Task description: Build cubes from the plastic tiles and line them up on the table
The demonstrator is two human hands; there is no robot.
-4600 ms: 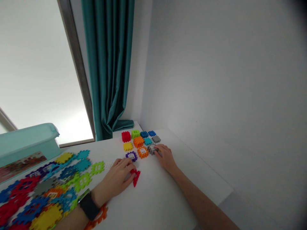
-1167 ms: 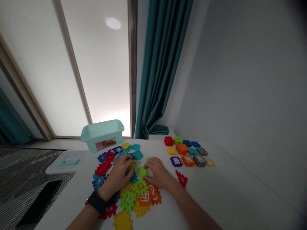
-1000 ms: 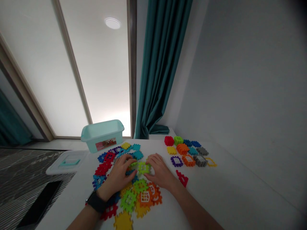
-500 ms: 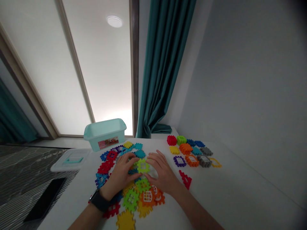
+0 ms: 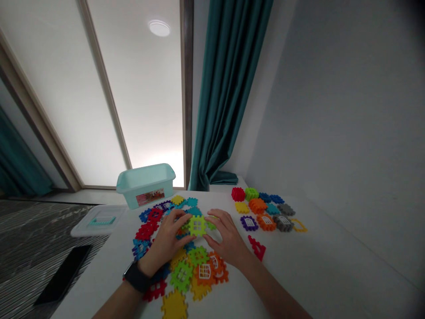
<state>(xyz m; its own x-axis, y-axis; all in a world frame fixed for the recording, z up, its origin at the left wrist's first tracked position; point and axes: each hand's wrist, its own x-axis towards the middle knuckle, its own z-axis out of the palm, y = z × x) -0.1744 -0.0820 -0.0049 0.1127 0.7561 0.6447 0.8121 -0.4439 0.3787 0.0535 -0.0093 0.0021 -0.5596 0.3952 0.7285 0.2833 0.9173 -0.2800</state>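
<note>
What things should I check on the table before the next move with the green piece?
1. The left hand touches the light green piece: ok.
2. The right hand has a firm grip on a piece: cannot tell.
3. The light green piece is firmly joined to the pieces under it: cannot tell.
4. The red triangle piece lies away from both hands: ok.
5. The group of small blocks lies apart from the loose pile: ok.

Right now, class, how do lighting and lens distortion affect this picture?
In the head view, the bright glazed panel is overexposed, the grey wall darkens toward corners, distortion slants the white table, and the left hand and right hand look slightly soft.
</note>
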